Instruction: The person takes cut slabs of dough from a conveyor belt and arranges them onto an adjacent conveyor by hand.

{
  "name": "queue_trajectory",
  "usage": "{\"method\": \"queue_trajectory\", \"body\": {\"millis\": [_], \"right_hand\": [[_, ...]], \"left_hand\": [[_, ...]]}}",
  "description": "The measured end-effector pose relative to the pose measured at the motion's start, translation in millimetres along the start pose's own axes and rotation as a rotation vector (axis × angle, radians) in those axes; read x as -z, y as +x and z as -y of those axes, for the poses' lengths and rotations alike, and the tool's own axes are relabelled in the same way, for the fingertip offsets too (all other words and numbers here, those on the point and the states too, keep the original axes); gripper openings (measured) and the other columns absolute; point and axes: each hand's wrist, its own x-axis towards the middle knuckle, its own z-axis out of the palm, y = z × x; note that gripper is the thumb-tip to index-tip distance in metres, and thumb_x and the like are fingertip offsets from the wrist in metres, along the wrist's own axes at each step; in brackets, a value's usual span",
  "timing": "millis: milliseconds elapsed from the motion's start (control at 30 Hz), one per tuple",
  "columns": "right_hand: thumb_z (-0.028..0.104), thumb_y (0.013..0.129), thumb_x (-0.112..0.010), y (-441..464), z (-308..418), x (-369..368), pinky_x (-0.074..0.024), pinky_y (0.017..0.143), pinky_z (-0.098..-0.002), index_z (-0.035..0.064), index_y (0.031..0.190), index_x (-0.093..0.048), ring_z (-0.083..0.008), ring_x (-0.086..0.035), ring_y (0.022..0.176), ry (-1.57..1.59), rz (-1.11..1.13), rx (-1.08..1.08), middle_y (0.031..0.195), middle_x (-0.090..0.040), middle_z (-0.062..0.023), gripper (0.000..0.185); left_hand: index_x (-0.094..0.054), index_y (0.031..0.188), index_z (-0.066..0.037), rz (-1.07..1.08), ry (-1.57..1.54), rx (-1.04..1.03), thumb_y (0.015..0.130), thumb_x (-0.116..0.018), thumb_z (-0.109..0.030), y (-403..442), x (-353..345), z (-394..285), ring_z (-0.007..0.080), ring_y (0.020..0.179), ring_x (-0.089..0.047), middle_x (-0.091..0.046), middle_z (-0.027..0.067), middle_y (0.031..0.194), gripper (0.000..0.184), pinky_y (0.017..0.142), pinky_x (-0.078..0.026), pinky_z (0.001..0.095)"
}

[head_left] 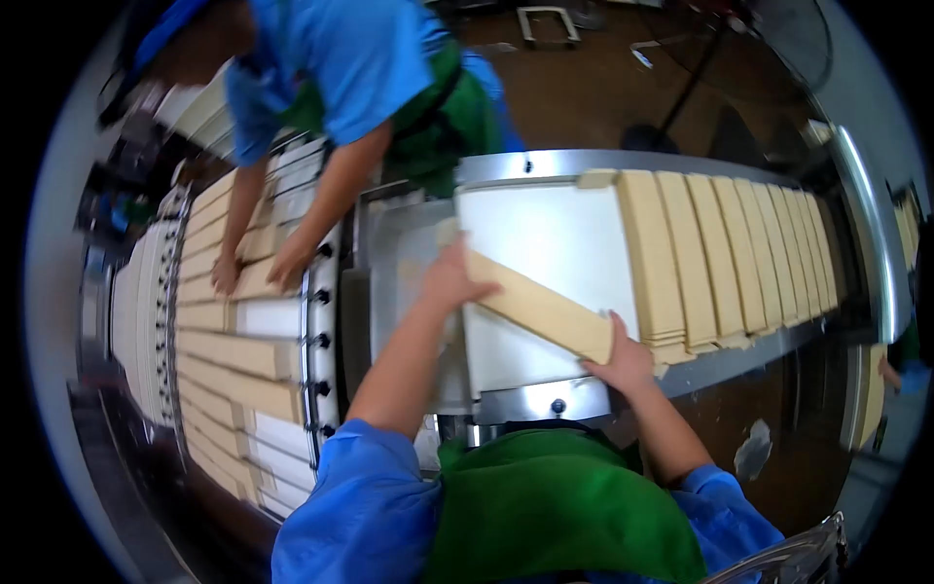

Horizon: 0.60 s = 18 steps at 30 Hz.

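A long, pale yellow strip, which looks like a slab of dough sheets (545, 310), lies slantwise between my two hands over a white belt (550, 219). My left hand (453, 276) grips its far left end, thumb on top. At the near right end, my right hand (625, 358) has its fingers wrapped around the strip. Just right of my right hand, several similar pale strips (696, 258) stand side by side in a row on the same belt. Whether the held strip touches the belt, I cannot tell.
Metal rails (545, 399) edge the white belt. On the left, another conveyor (268, 316) carries several pale strips between dark dividers. A co-worker (341, 73) in blue and green leans over it, both hands on strips. A fan stand (693, 78) is at the back right.
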Motion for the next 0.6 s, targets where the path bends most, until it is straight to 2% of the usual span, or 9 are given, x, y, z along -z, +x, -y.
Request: {"method": "queue_trajectory", "body": {"millis": [33, 67, 100, 167, 200, 300, 367, 500, 600], "right_hand": [[0.053, 0.065, -0.081, 2.8, -2.1, -3.3, -0.0566, 0.071, -0.0474, 0.0141, 0.146, -0.037, -0.0382, -0.071, 0.083, -0.008, -0.005, 0.016, 0.091, -0.072, -0.0197, 0.1], [0.052, 0.066, -0.081, 5.2, -4.9, -6.9, -0.0564, 0.073, -0.0477, 0.0136, 0.143, -0.038, -0.0388, -0.071, 0.084, 0.001, -0.03, 0.078, 0.094, -0.072, -0.0194, 0.097], [0.052, 0.066, -0.081, 6.0, -7.2, -10.4, -0.0562, 0.074, -0.048, 0.013, 0.141, -0.04, -0.0395, -0.07, 0.086, 0.01, -0.05, 0.14, 0.096, -0.072, -0.0191, 0.094], [0.045, 0.065, -0.081, 2.4, 6.9, -11.6, -0.055, 0.075, -0.0485, 0.0102, 0.131, -0.049, -0.0405, -0.069, 0.089, 0.024, -0.113, 0.231, 0.099, -0.07, -0.0198, 0.082], [0.045, 0.065, -0.081, -1.9, 22.8, -14.4, -0.055, 0.075, -0.0485, 0.0102, 0.131, -0.049, -0.0405, -0.069, 0.089, 0.008, -0.095, 0.285, 0.099, -0.07, -0.0198, 0.082], [0.038, 0.063, -0.082, -20.1, 76.4, -26.3, -0.0549, 0.074, -0.0478, 0.009, 0.13, -0.051, -0.0406, -0.069, 0.086, -0.129, -0.208, 0.437, 0.098, -0.07, -0.0192, 0.079], [0.033, 0.062, -0.081, -46.1, 127.7, -36.6, -0.0549, 0.073, -0.0465, 0.0082, 0.132, -0.051, -0.0395, -0.068, 0.083, -0.126, -0.311, 0.574, 0.096, -0.07, -0.0172, 0.08], [0.038, 0.061, -0.081, -108.1, 239.3, -64.5, -0.0544, 0.072, -0.0458, 0.0072, 0.131, -0.052, -0.0368, -0.068, 0.08, -0.204, -0.21, 0.712, 0.095, -0.07, -0.016, 0.082], [0.049, 0.062, -0.082, -144.2, 323.5, -95.5, -0.0545, 0.065, -0.044, 0.0089, 0.13, -0.053, -0.0341, -0.069, 0.074, -0.223, -0.057, 0.817, 0.09, -0.07, -0.0153, 0.084]], "left_hand": [[-0.041, 0.149, -0.013, 0.073, 0.085, -0.132, 0.051, -0.091, -0.057, -15.8, 2.8, 3.9, 0.0431, 0.127, -0.05, -0.05, 0.0284, 0.138, 0.119, 0.107, -0.043, 0.0473], [-0.042, 0.149, -0.017, 0.164, 0.113, -0.105, 0.046, -0.092, -0.057, -36.2, 13.6, 3.9, 0.0469, 0.129, -0.046, -0.051, 0.0315, 0.135, 0.121, 0.108, -0.042, 0.0486], [-0.043, 0.148, -0.02, 0.095, 0.137, -0.183, 0.047, -0.093, -0.051, -47.3, -1.8, 27.5, 0.048, 0.125, -0.048, -0.05, 0.031, 0.133, 0.116, 0.106, -0.043, 0.0491], [-0.048, 0.143, -0.025, 0.05, 0.026, -0.072, 0.048, -0.095, -0.035, -85.3, 4.7, 33.3, 0.0466, 0.119, -0.052, -0.043, 0.0292, 0.135, 0.107, 0.101, -0.047, 0.0492], [-0.05, 0.139, -0.025, -0.103, 0.025, -0.071, 0.055, -0.092, -0.028, -101.1, -3.4, 47.5, 0.0454, 0.115, -0.053, -0.044, 0.0267, 0.131, 0.094, 0.097, -0.049, 0.0489], [-0.053, 0.137, -0.025, -0.321, 0.013, 0.023, 0.06, -0.088, -0.025, -169.8, 25.7, 88.1, 0.0469, 0.117, -0.051, -0.043, 0.0276, 0.134, 0.085, 0.098, -0.049, 0.0495], [-0.054, 0.136, -0.026, -0.524, -0.005, -0.079, 0.062, -0.086, -0.024, -228.1, 59.8, 125.8, 0.0482, 0.12, -0.049, -0.04, 0.0293, 0.138, 0.081, 0.1, -0.048, 0.0504], [-0.055, 0.137, -0.027, -0.64, -0.009, 0.014, 0.062, -0.086, -0.024, -351.3, 133.7, 199.5, 0.0501, 0.124, -0.045, -0.038, 0.0307, 0.141, 0.08, 0.104, -0.045, 0.0512], [-0.048, 0.143, -0.02, -0.591, 0.034, 0.151, 0.063, -0.086, -0.025, -429.7, 171.4, 262.5, 0.0486, 0.128, -0.043, -0.04, 0.0277, 0.142, 0.088, 0.107, -0.042, 0.0503]]}}
